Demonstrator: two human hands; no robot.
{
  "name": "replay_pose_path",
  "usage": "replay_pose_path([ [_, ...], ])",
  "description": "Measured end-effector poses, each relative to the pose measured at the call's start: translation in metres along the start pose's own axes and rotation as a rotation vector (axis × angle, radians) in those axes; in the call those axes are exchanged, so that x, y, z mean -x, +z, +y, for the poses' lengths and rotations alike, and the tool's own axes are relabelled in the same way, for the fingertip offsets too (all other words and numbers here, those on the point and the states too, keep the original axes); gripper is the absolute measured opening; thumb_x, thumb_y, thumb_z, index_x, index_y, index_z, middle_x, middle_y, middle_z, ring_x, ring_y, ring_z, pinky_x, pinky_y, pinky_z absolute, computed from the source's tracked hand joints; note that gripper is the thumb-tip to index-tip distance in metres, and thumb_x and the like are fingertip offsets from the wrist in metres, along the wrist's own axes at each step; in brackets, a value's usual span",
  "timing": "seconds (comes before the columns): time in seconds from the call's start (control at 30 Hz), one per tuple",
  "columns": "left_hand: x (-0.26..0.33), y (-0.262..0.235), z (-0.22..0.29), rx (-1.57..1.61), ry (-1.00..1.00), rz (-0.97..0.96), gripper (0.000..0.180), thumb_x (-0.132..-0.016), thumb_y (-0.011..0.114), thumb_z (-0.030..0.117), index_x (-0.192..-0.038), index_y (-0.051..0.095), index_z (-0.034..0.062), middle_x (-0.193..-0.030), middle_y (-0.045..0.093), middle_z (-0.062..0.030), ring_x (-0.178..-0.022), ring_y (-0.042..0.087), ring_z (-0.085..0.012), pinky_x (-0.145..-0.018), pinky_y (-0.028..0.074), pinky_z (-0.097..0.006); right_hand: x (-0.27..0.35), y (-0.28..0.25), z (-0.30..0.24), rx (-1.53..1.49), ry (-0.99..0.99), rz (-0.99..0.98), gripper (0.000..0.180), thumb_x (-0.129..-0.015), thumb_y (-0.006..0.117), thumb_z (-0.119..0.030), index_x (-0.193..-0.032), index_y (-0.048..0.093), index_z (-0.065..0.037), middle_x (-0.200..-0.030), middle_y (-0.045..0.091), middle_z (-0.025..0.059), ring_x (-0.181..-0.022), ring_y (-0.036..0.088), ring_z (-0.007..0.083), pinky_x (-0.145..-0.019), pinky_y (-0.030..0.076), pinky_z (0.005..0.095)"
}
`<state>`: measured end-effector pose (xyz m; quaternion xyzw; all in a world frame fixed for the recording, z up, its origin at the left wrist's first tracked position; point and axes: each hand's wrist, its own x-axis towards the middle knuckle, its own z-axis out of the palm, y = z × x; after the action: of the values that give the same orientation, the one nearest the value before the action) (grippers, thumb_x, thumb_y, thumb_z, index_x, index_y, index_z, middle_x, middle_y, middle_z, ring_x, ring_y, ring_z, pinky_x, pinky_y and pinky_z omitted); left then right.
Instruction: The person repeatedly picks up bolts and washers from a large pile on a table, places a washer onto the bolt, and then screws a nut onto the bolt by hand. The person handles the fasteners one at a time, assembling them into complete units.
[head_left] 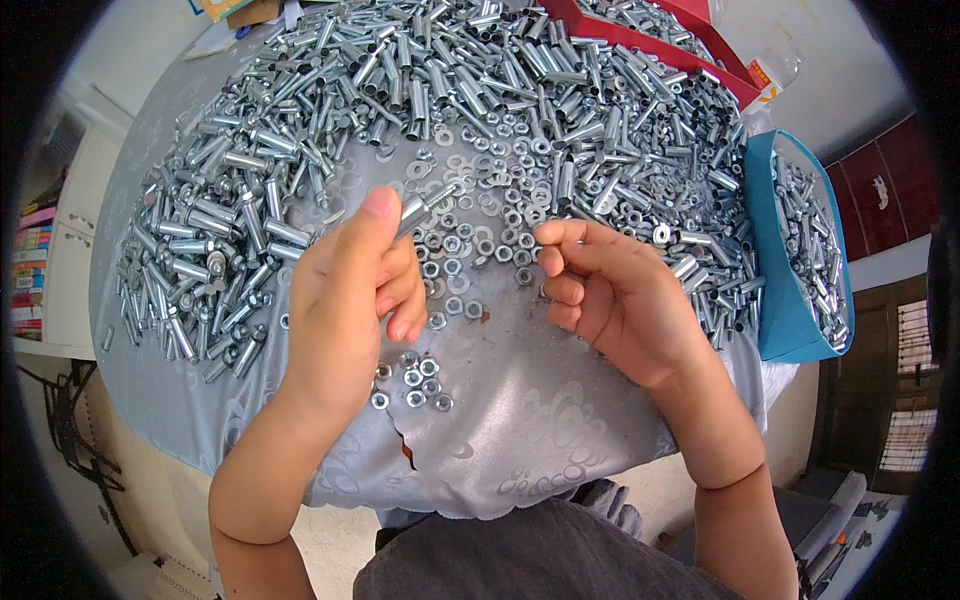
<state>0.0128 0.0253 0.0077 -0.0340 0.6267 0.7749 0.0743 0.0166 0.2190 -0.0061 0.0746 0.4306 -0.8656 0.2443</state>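
Observation:
My left hand (345, 290) is closed around a silver sleeve anchor bolt (418, 210), its thumb pressed along the top. The threaded end points up and to the right, toward my other hand. My right hand (630, 295) hovers across from it with thumb and fingers curled together; whether a small part sits between the fingertips I cannot make out. Loose hex nuts and flat washers (453, 243) lie on the table between and beyond both hands. Below my left hand, a small group of nuts (421, 378) rests apart on the cloth.
A large heap of metal sleeves and bolts (400, 80) arcs across the far side of the round table. Assembled anchors (215, 225) are piled at the left. A red box (742, 85) and a blue fabric bin (785, 335) stand at the right. The grey tablecloth (570, 420) has a tear near me.

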Motion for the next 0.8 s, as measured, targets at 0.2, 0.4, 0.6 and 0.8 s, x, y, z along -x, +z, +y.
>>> replay_pose_path([
  [0.2, -0.002, -0.01, 0.005, 0.086, -0.013, -0.035, 0.047, -0.089, 0.043, 0.041, -0.054, 0.029, 0.0134, -0.049, 0.03, 0.0022, -0.041, 0.035, -0.0088, -0.043, 0.034, -0.023, -0.001, 0.002, -0.001, -0.035, 0.019, 0.004, 0.022, -0.089, 0.043, -0.013, -0.102, 0.054, 0.001, -0.079, 0.053, 0.0013, -0.065, 0.046, 0.0081, -0.058, 0.04, 0.0232],
  [0.4, -0.005, -0.009, 0.002, 0.123, -0.013, 0.023, 0.047, -0.089, 0.04, 0.043, -0.054, 0.025, 0.0157, -0.048, 0.026, 0.0033, -0.041, 0.03, -0.0084, -0.042, 0.03, -0.024, 0.001, 0.013, 0.012, 1.099, -0.45, -0.078, 0.02, -0.085, 0.047, -0.005, -0.101, 0.057, 0.001, -0.072, 0.045, 0.0056, -0.062, 0.044, 0.015, -0.055, 0.037, 0.0266],
  [0.6, -0.006, -0.013, 0.002, 0.197, -0.025, -0.016, 0.047, -0.087, 0.047, 0.041, -0.052, 0.03, 0.0135, -0.049, 0.031, 0.0019, -0.042, 0.036, -0.0091, -0.042, 0.034, -0.024, -0.003, 0.014, 0.024, 1.599, -0.738, -0.135, 0.028, -0.074, 0.053, 0.005, -0.101, 0.06, -0.002, -0.072, 0.045, 0.0089, -0.067, 0.046, 0.0226, -0.061, 0.04, 0.0307],
  [0.8, -0.004, -0.005, 0.003, 0.11, -0.015, 0.028, 0.047, -0.089, 0.039, 0.043, -0.054, 0.024, 0.0163, -0.048, 0.025, 0.0036, -0.041, 0.028, -0.0083, -0.042, 0.029, -0.024, -0.008, 0.011, 0.028, 1.741, -0.81, -0.143, 0.036, -0.067, 0.055, 0.005, -0.102, 0.06, -0.004, -0.075, 0.048, 0.0077, -0.07, 0.048, 0.0235, -0.063, 0.043, 0.032],
])
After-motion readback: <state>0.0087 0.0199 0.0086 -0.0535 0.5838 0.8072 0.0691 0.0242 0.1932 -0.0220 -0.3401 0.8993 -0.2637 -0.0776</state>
